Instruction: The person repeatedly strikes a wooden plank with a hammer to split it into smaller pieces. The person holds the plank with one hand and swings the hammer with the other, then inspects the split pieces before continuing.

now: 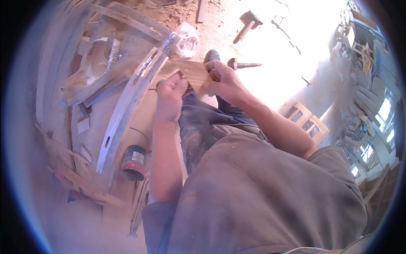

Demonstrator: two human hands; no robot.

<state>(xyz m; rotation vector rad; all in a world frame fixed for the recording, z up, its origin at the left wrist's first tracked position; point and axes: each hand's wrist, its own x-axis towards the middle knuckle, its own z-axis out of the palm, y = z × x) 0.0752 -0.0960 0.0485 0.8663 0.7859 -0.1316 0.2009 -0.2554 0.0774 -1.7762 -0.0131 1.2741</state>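
A flat, light-brown piece of wood (195,73) with visible grain is held between my two hands, above my legs. My left hand (171,91) has its fingers pinched on the near left edge of it. On the opposite side, my right hand (222,82) grips the piece with thumb and curled fingers. Just left of my left hand runs a long pale wooden beam (120,111) with slots cut in it. Some of the fingertips are hidden behind the wood.
A mallet (249,24) and a hammer-like tool (243,64) lie on the floor ahead. A clear plastic bag (186,40) sits by the beam's far end. An open tin can (134,163) hangs or stands left of my arm. Wooden frames (308,120) are at right.
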